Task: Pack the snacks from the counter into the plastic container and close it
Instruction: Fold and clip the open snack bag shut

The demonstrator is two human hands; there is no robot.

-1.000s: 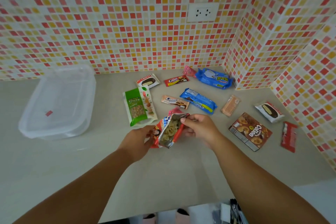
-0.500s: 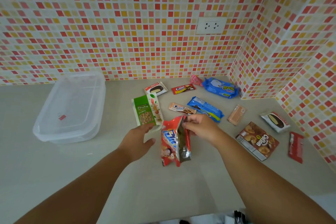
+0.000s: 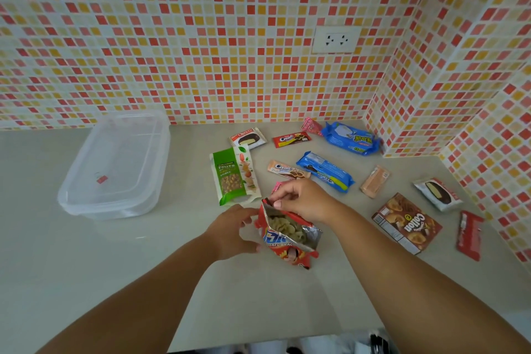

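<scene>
right hand pinches open snack bag (red) top edge; left hand steadies its side, fingers relaxed

Both forearms are bare from the lower edge of the view to the wrists, with no sleeve in sight. The left hand and the right hand are bare too, without gloves. The fingernails on the right hand are short and unpainted.
</scene>
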